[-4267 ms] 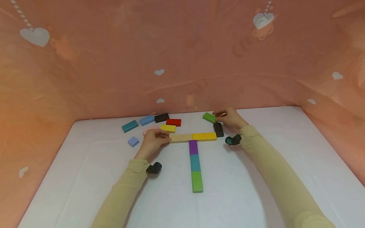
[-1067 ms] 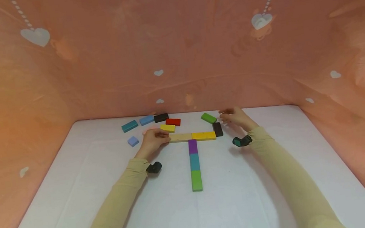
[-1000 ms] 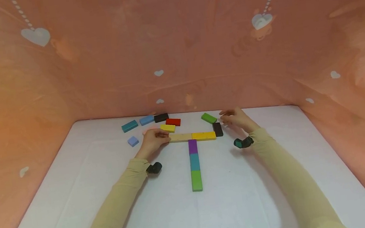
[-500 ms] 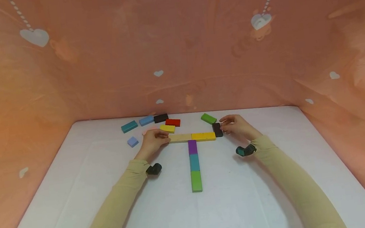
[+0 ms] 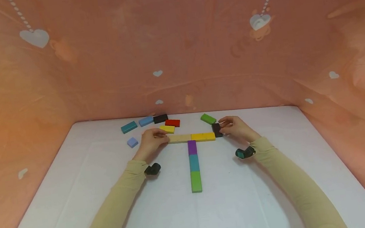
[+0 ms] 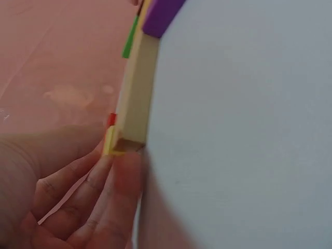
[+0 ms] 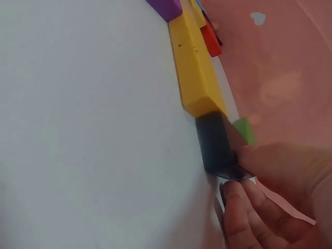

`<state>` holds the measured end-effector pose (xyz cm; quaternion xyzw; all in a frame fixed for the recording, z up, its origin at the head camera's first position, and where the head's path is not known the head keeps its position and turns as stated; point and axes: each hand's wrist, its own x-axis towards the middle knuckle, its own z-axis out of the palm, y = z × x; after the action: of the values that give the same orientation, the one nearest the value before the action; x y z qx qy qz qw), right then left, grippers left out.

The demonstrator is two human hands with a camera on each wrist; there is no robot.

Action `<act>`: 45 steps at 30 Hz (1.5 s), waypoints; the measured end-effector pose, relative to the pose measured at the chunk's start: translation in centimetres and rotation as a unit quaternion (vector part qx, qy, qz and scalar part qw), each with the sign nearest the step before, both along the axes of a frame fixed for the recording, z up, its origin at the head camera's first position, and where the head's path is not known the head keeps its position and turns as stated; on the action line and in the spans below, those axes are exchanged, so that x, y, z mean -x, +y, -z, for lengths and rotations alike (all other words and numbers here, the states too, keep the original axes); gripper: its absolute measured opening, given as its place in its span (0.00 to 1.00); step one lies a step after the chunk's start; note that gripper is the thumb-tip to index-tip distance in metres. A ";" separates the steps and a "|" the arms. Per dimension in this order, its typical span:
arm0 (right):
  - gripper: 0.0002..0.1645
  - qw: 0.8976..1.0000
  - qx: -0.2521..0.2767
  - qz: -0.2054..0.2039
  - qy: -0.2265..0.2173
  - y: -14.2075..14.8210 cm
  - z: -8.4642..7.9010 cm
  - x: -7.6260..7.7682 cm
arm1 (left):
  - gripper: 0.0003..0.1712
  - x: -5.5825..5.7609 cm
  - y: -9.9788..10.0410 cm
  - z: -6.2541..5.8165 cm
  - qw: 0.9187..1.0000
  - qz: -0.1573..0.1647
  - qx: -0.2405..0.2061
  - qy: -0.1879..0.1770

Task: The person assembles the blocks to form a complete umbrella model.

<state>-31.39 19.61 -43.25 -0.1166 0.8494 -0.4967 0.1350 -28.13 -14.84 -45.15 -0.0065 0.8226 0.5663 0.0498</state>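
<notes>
Flat rectangular blocks form a T on the table. Its crossbar is a plain wooden block (image 5: pixel 180 139) beside a yellow-orange block (image 5: pixel 203 137); purple (image 5: pixel 192 147), teal (image 5: pixel 194 162) and green (image 5: pixel 195 182) blocks make the stem. Extended fingers of my left hand (image 5: pixel 152 142) touch the wooden block's outer end. At the crossbar's right end, a black block (image 7: pixel 215 142) stands crosswise against the yellow-orange one. My right hand (image 5: pixel 238 127) holds its outer side, thumb on the block and bent fingers close by its end in the right wrist view.
Behind the crossbar lie loose yellow (image 5: pixel 168 129), red (image 5: pixel 172 123), black (image 5: pixel 160 118), light blue (image 5: pixel 146 121) and dark teal (image 5: pixel 129 127) blocks. A small lavender block (image 5: pixel 132 142) is left of my left hand; a loose green block (image 5: pixel 208 118) lies behind the right black one. Patterned cloth surrounds the table.
My right hand has left the loose green block at the back, moved out to the right, then come forward to the black block. The left hand stays at the wooden block's end.
</notes>
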 end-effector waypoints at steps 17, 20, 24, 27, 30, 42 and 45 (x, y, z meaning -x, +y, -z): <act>0.28 1.000 -0.022 0.010 -0.008 0.3 1.2 0.9 | 0.24 2.9 -0.8 -2.1 0.989 0.073 0.052 0.121; 0.28 1.000 -0.021 0.012 -0.013 0.3 1.2 0.9 | 0.25 3.6 -0.6 -2.3 0.986 0.090 0.057 0.129; 0.29 0.999 -0.028 0.014 -0.020 0.2 1.1 0.9 | 0.26 4.4 -0.5 -2.3 0.985 0.104 0.057 0.126; 0.29 0.999 -0.031 0.015 -0.024 0.2 1.0 0.8 | 0.25 4.8 -0.5 -2.0 0.987 0.102 0.052 0.112; 0.28 0.999 -0.029 0.018 -0.027 0.2 1.0 0.7 | 0.25 5.3 -0.4 -1.5 0.991 0.096 0.042 0.089; 0.29 0.999 -0.026 0.011 -0.017 0.4 1.0 0.8 | 0.30 5.7 0.3 -0.9 0.993 0.108 0.020 0.033; 0.28 1.000 -0.025 0.009 -0.016 0.4 1.0 0.8 | 0.30 5.7 0.2 -1.0 0.993 0.110 0.029 0.031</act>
<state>-32.22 20.00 -44.24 -0.0971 0.8604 -0.4782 0.1468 -33.85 -14.59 -44.19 0.1000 0.8355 0.5335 0.0856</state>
